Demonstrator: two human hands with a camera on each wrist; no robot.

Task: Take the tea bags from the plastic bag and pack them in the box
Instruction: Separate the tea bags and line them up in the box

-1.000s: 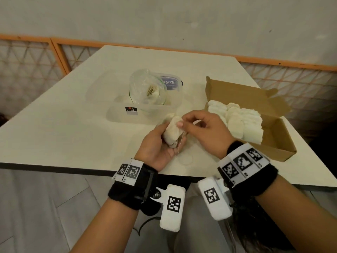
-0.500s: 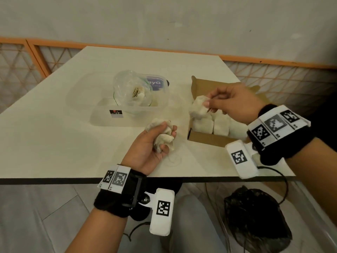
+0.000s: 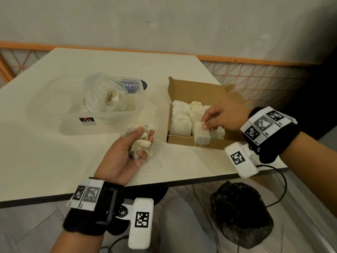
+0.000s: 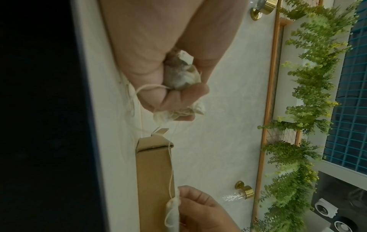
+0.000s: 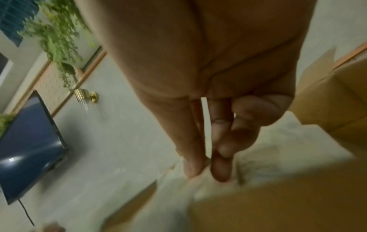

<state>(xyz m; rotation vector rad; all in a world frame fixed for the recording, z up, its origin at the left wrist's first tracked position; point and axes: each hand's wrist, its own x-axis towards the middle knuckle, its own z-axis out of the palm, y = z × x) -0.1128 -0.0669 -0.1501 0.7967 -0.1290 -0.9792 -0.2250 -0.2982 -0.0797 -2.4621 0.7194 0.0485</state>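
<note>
An open cardboard box (image 3: 197, 89) at the table's right holds rows of white tea bags (image 3: 180, 118). My right hand (image 3: 207, 125) pinches one tea bag (image 3: 201, 136) by its top over the box's near wall; its string trails left along the box edge. My left hand (image 3: 140, 141) grips a crumpled bunch of tea bags (image 3: 141, 143) above the table, left of the box, strings dangling. The clear plastic bag (image 3: 104, 96) with a few tea bags inside sits in a clear tub. In the left wrist view the fingers (image 4: 186, 94) curl round the bunch (image 4: 180, 75).
The clear plastic tub (image 3: 102, 114) with a blue-labelled lid stands at centre left on the pale table (image 3: 45, 143). A black bag (image 3: 240, 212) lies on the floor under the table's near edge. An orange-framed lattice runs behind the table.
My right hand pulled one tea bag away from the left hand's bunch and carried it right and down to the box's near edge. The left hand kept its bunch and stayed put.
</note>
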